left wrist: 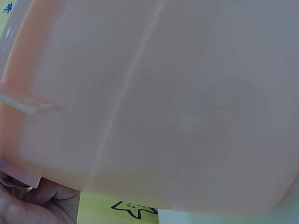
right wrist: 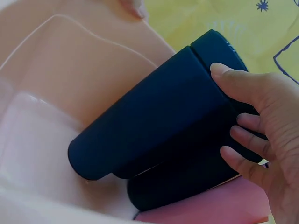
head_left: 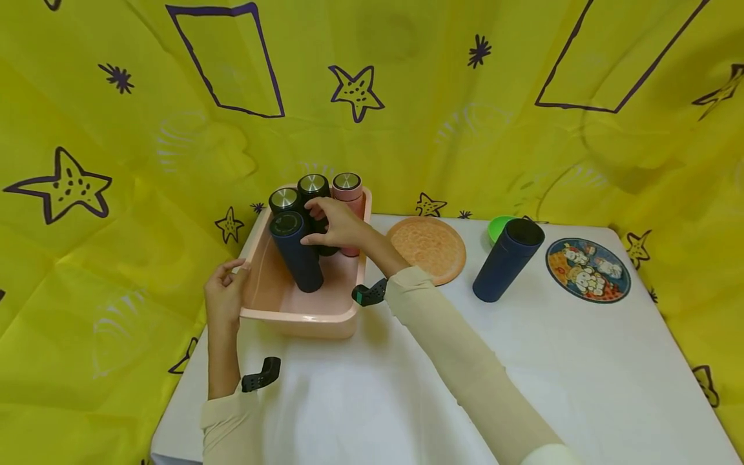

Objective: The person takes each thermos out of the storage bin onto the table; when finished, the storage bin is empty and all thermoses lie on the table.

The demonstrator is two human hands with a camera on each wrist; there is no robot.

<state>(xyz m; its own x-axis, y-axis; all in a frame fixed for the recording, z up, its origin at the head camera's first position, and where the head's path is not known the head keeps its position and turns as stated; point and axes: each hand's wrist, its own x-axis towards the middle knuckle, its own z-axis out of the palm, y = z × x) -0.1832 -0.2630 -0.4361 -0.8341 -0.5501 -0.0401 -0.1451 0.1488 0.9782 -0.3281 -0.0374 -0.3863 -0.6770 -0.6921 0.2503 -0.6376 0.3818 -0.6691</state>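
A pink plastic basin (head_left: 314, 316) stands at the left of the table. My left hand (head_left: 223, 290) grips its left rim, and the left wrist view shows the basin's outer wall (left wrist: 140, 102) filling most of the picture. Inside the basin stand a dark blue thermos (head_left: 296, 255), two black thermoses (head_left: 285, 198) (head_left: 314, 185) with silver-topped lids, and a pink thermos (head_left: 349, 194). My right hand (head_left: 340, 223) is at the blue thermos's upper end, its thumb touching near the lid seam. Its other fingers are loosely bent and spread over the black thermoses, not wrapped round anything.
Right of the basin lies a round orange mat (head_left: 427, 248). Another dark blue thermos (head_left: 507, 261) stands farther right, with a green bowl (head_left: 498, 226) partly behind it. A round cartoon-printed mat (head_left: 588, 270) lies near the table's right edge. A yellow patterned curtain (head_left: 407, 148) closes off the back.
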